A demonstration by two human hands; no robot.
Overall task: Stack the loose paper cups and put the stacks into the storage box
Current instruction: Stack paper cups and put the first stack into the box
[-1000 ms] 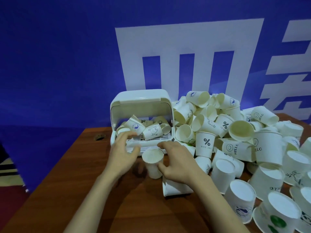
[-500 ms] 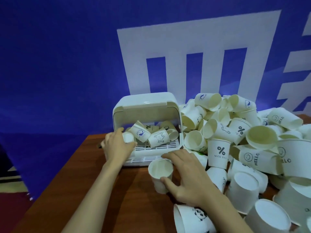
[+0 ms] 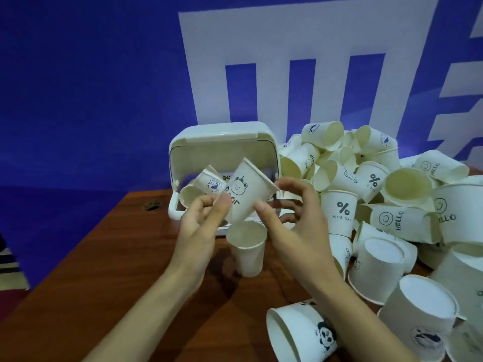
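One head cam, looks fwd and down, close over both hands; table below, blue wall behind.

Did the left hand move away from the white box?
Yes. The left hand came out of the storage box toward the person, now holding a bear cup above the upright cup.
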